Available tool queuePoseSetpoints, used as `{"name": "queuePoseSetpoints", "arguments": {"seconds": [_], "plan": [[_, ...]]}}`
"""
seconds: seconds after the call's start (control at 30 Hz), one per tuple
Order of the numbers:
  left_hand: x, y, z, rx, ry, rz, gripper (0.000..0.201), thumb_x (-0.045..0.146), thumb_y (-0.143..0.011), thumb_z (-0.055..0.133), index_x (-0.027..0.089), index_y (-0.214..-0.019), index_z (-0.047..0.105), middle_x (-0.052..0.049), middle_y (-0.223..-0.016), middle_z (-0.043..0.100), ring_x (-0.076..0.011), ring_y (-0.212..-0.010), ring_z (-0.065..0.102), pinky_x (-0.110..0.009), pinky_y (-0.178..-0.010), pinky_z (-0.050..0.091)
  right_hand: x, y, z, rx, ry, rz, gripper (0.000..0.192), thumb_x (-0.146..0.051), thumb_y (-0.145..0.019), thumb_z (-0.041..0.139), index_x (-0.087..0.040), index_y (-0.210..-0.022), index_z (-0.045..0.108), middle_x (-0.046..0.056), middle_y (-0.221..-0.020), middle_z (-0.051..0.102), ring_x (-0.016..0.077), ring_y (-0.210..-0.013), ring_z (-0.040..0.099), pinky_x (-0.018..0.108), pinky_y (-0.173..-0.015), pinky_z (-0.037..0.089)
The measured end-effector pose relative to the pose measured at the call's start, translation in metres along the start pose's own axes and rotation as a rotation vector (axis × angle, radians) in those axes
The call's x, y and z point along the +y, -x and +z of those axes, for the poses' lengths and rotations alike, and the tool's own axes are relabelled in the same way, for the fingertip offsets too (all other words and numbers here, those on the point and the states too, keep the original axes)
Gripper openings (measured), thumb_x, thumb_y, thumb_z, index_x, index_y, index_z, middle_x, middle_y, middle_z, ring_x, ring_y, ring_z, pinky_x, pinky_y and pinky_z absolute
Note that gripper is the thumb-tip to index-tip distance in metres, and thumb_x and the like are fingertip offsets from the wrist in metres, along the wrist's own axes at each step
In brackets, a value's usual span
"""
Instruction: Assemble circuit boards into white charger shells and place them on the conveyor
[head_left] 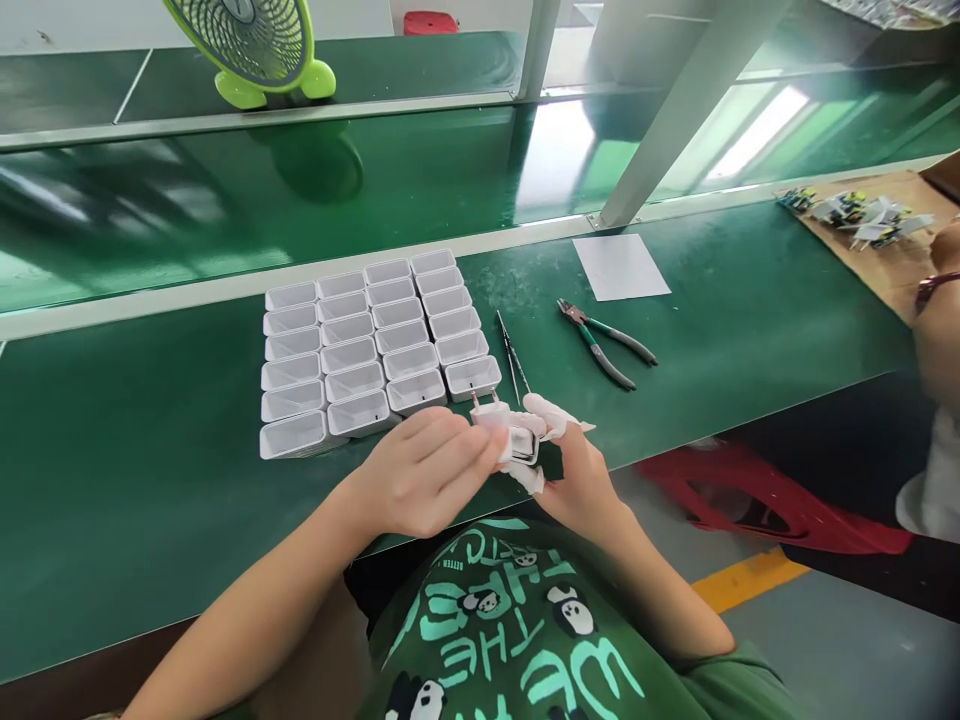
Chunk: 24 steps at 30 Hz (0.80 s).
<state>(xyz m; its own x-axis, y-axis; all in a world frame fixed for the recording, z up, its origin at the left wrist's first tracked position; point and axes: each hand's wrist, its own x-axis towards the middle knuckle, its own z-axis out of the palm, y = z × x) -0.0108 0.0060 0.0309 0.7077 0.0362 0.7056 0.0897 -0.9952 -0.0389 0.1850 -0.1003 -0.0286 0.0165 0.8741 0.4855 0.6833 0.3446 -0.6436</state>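
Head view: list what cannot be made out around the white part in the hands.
- White part, head view: the left hand and right hand cover most of it; its inside is hidden.
- Right fingertips: white wraps hide them.
- Small parts on the board, far right: too small to identify.
- Another person's arm: cut off by the right edge.

at the bottom centre of the frame the person wears a green t-shirt (pixel 517 630) with short sleeves, printed with pale mint lettering and small black-and-white pandas. both forearms are bare. the left hand (pixel 424 470) wears nothing. the right hand (pixel 574 470) has white wrappings on several fingers (pixel 551 412), perhaps finger cots or tape; the view is too small to tell.
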Motion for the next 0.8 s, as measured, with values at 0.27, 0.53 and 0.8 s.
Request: {"name": "queuePoseSetpoints", "arguments": {"seconds": [0.27, 0.53, 0.8], "plan": [[0.004, -0.004, 0.001, -0.135, -0.007, 0.085, 0.006, 0.005, -0.086, 0.069, 0.009, -0.088, 0.065, -0.004, -0.074, 0.066, -0.0164, -0.066, 0.059, -0.033, -0.058, 0.047, 0.001, -0.001, 0.0, -0.016, 0.012, -0.001, 0.049, -0.026, -0.09, 0.065, -0.023, -0.134, 0.045, 0.014, -0.128, 0.068, 0.0268, -0.116, 0.068, 0.04, -0.091, 0.06], [0.001, 0.002, 0.004, -0.217, 0.226, -0.108, 0.017, 0.021, -0.095, 0.06, 0.011, -0.108, 0.059, -0.007, -0.085, 0.064, -0.0183, -0.076, 0.059, -0.033, -0.068, 0.052, 0.007, 0.001, -0.002, -0.005, 0.124, -0.213, 0.047, -0.019, -0.09, 0.059, -0.022, -0.135, 0.049, 0.014, -0.113, 0.07, 0.0269, -0.099, 0.07, 0.04, -0.076, 0.061], [0.001, 0.002, 0.004, -0.152, 0.542, -0.62, 0.074, 0.052, -0.073, 0.083, 0.018, -0.127, 0.045, -0.012, -0.119, 0.058, -0.0254, -0.107, 0.059, -0.039, -0.089, 0.054, 0.014, 0.006, -0.006, -0.045, 0.167, -0.317, 0.027, -0.007, -0.083, 0.061, -0.022, -0.104, 0.065, 0.015, -0.11, 0.066, 0.027, -0.095, 0.067, 0.039, -0.073, 0.057]]}}
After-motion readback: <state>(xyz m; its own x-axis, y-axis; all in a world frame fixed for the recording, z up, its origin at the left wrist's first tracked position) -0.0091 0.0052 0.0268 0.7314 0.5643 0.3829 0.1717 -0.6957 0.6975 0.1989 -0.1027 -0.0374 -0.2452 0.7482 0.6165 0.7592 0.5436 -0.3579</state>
